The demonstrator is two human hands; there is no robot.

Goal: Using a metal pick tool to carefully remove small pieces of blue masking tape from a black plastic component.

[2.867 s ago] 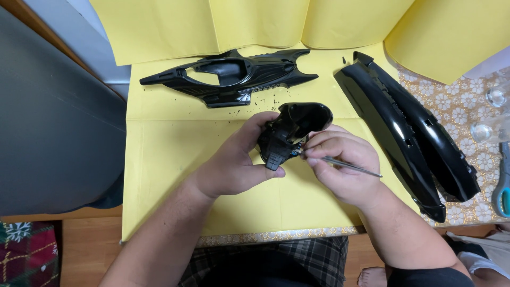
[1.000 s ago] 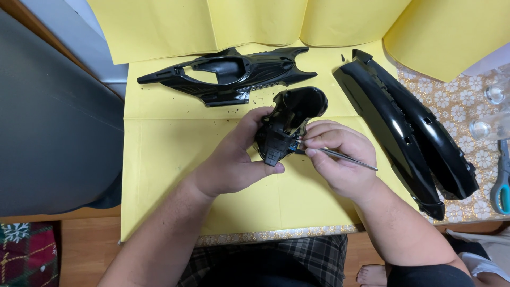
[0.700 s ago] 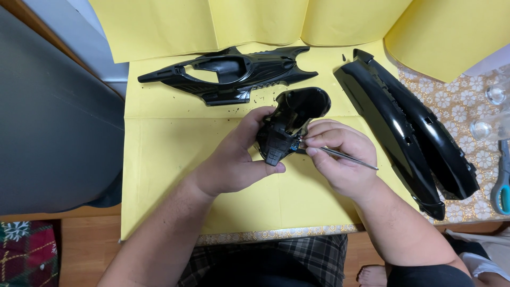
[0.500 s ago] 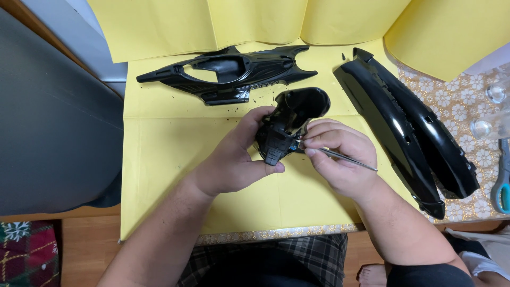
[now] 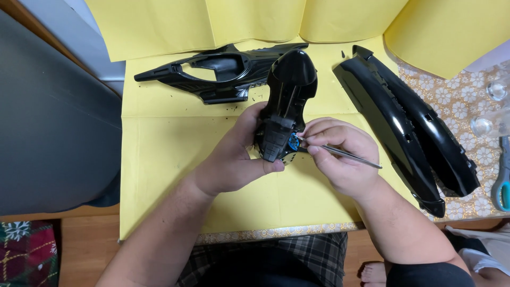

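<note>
My left hand (image 5: 234, 154) grips a black glossy plastic shell part (image 5: 286, 95), holding it upright above the yellow paper. My right hand (image 5: 342, 157) pinches a thin metal tool (image 5: 353, 156), its tip set against a small blue piece (image 5: 293, 142) on the lower side of the shell. The two hands touch around the lower end of the shell.
A long black frame part (image 5: 218, 72) lies at the back of the yellow paper (image 5: 159, 159). Two long black glossy panels (image 5: 404, 122) lie to the right. Scissors (image 5: 502, 180) and clear glassware (image 5: 491, 114) sit on the patterned cloth at far right. A dark panel stands at left.
The black shell has been tilted up and turned so its rounded end points away from me. My right hand keeps the tool tip at its lower side.
</note>
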